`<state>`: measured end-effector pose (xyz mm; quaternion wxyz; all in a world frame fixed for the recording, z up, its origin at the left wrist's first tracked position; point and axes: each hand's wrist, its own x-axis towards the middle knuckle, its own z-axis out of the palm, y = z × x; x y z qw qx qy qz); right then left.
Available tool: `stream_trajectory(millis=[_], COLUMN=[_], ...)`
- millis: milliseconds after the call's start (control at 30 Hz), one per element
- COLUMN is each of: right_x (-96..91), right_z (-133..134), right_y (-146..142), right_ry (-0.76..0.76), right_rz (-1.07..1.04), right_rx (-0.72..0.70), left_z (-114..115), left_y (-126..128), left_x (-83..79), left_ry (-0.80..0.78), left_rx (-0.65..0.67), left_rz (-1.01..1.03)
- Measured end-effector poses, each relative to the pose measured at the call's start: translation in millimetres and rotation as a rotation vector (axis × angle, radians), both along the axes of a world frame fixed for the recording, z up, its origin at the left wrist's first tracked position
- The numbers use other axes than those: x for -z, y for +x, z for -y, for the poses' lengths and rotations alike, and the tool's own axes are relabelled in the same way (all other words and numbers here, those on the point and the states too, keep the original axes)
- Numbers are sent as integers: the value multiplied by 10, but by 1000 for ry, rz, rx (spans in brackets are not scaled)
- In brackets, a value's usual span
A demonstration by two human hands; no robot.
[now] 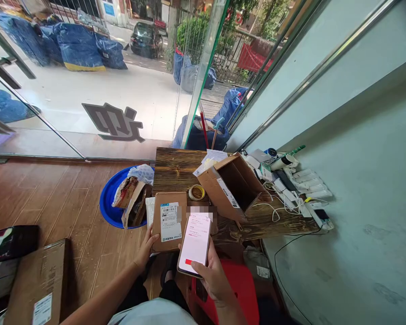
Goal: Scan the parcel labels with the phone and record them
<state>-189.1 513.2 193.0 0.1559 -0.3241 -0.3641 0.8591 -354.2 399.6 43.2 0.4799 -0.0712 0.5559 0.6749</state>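
Note:
In my right hand (211, 273) is a smartphone (196, 241), its lit screen facing up with lines of pinkish text and a red button low down. My thumb lies over the screen close to that button. My left hand (146, 248) grips the lower left edge of a small cardboard box (158, 212), which has a white shipping label (171, 221) on its top face. The phone overlaps the box's right side in view. A roll of tape (196, 192) lies just beyond the box on the wooden table (176, 167).
An open, emptied-looking carton (209, 183) is tilted on the table. Behind it are cables and power strips (296, 198) along the wall. A blue basin (104, 205) with scrap cardboard stands left, a red stool (243, 289) below, and a larger carton (40, 280) on the floor.

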Motion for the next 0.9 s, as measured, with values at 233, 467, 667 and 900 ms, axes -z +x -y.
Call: stream_trajectory(millis=[233,467,667,900], right_x=[59,-21,-73,-180], right_z=[13,27,20,13], right_y=[14,0,-20,-61], right_ry=[1,-10,1,38], right_rz=[-13,-11,-26,-65], right_rx=[13,12,-1,3], left_z=[2,-3,5,49], left_y=[-13,-13,-18,-106], left_x=[16,49,82,31], left_ry=[28,37,-1,-155], left_rx=[1,-2,8,38], left_rz=[-7,-31,-104,-209])
